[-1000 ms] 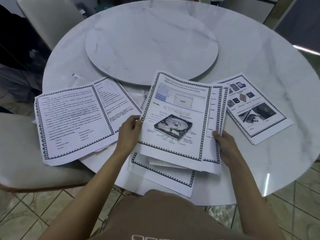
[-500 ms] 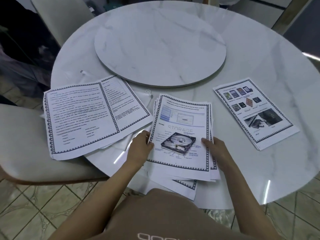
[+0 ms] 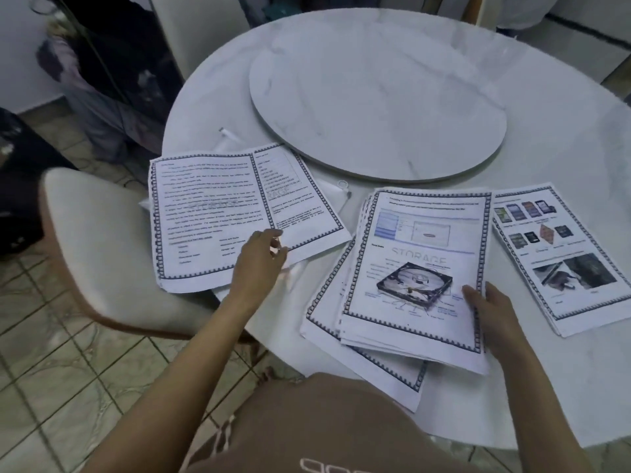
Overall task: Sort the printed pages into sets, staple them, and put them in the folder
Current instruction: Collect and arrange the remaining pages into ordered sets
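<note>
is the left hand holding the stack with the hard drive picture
No, the left hand is over at the text pages; only the right hand holds the hard drive stack.

Marble table (image 3: 546, 114) holds turntable (image 3: 375, 107), text pages (image 3: 211, 220), storage stack (image 3: 420, 268), photo pages (image 3: 560, 254).

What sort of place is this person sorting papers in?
Probably a home dining area: a round marble table with a lazy Susan, a cushioned chair beside it, and a tiled floor.
</note>
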Demonstrator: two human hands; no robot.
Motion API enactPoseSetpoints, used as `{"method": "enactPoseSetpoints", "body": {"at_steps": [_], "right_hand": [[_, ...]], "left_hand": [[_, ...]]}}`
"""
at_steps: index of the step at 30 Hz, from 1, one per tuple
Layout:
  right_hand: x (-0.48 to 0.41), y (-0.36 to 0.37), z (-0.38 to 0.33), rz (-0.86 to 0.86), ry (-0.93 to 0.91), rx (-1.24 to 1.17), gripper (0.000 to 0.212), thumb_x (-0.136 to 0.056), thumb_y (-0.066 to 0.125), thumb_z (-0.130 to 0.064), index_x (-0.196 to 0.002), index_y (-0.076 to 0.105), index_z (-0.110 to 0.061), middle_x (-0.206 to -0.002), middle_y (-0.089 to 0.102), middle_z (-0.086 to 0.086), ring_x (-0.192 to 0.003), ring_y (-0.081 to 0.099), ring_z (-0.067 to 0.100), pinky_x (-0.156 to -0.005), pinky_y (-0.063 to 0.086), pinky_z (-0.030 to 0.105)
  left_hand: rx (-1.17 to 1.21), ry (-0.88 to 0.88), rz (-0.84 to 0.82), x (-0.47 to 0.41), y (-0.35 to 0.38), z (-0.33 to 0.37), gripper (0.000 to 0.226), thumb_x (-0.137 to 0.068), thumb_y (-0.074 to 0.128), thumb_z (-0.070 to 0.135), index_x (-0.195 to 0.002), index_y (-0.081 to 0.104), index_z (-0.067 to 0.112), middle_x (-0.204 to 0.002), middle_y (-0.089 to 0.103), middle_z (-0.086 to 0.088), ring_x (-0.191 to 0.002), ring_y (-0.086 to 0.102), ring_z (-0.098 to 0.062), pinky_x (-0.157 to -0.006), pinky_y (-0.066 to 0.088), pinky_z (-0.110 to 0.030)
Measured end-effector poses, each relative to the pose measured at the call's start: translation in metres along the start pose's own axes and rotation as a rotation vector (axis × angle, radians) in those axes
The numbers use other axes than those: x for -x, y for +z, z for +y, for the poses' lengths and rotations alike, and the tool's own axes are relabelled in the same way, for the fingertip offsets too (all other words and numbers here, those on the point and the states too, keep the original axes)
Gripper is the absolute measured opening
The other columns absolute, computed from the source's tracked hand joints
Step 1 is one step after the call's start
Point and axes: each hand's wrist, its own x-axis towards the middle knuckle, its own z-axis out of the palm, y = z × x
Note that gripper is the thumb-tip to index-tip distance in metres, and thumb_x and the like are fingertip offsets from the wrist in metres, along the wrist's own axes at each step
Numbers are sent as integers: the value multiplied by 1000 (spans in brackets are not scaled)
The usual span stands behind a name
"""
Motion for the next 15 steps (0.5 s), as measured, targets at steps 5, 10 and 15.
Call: {"method": "enactPoseSetpoints", "body": {"at_steps": [5,10,15], "right_hand": [[-7,-5,-22,115,-14,-64,33,-96,44,-15,-128,48,-4,-111,57,10,-69,65,9,-69,52,22],[-24,16,-48,101,-76,-97,35,-97,43,-14,-131,47,-6,-117,56,11,-62,61,-7,-56,51,12],[-46,57,-69,22,-106,-59,33,-95,47,-16,-125,51,-4,-116,60,14,-72,64,2,-57,52,9]], "left_hand": [[-40,-57,218,-29,-58,-32,32,-89,55,14,-120,56,8,-108,60,-13,-89,56,-21,-77,36,-22],[-5,-208,298,-45,-91,-63,36,-88,55,12,-122,53,2,-118,58,-19,-103,57,-31,-84,38,-26],[-42,-362,274,-51,-105,-82,44,-87,55,18,-128,49,1,-128,52,-22,-117,49,-35,-97,38,-36]]}}
